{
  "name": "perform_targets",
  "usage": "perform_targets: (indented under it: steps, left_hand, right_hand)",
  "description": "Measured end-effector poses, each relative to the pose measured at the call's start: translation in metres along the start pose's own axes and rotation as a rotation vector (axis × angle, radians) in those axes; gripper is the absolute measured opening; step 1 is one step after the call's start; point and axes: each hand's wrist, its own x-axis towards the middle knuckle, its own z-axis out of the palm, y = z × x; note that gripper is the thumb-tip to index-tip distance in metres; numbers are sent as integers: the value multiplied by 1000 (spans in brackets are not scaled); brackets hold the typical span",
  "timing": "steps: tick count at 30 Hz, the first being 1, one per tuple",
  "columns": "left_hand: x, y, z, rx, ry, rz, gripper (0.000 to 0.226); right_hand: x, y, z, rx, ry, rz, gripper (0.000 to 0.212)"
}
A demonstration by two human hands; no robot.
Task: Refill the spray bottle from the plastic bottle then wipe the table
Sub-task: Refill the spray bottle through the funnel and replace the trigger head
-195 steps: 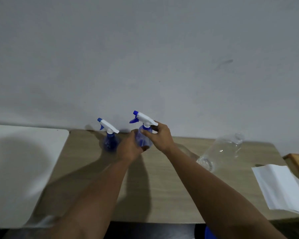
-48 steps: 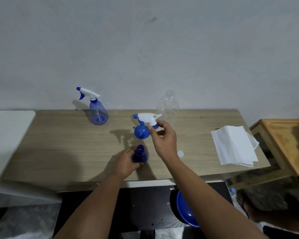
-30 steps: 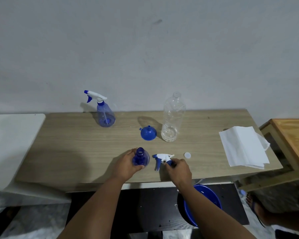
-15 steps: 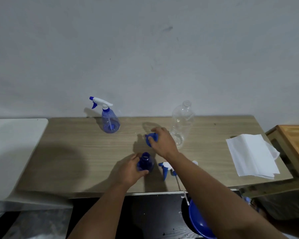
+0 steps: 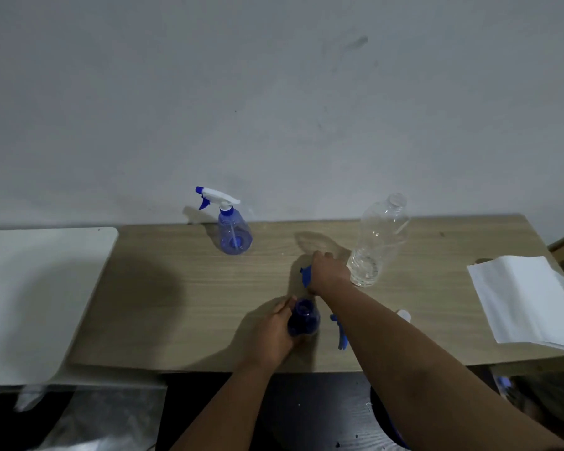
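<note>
Two spray bottles are shown on the counter [image 5: 183, 288]: an uncapped spray bottle [image 5: 303, 322], lower centre, is gripped by the left hand [image 5: 274, 330]; a capped second spray bottle [image 5: 230, 226] stands at upper centre. One blue funnel [image 5: 305, 276] is covered and grasped by the right hand [image 5: 328, 270]. One plastic bottle [image 5: 376, 244] stands just right of it. One detached trigger head [image 5: 339, 332] and one stack of white cloths [image 5: 528, 299] are seen.

No writing, label, brand, number or sign could be read anywhere: the two spray bottles [image 5: 234, 234] [image 5: 303, 321], the clear plastic bottle [image 5: 376, 244] and the white paper towels [image 5: 525, 297] all showed plain, unmarked surfaces.
</note>
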Motion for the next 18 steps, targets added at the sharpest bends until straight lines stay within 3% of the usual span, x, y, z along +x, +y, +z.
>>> perform_targets:
  steps: [7,11,18]
  left_hand:
    - [-10,-1,-2,2,38,9,62]
    - [-21,-1,-3,-24,26,19,65]
    - [-35,2,-4,-77,54,2,65]
  right_hand:
    - [-16,0,-11,191,-43,15,61]
    - [-34,2,-32,640,-72,52,91]
    - [-84,22,-45,1342,-135,67,69]
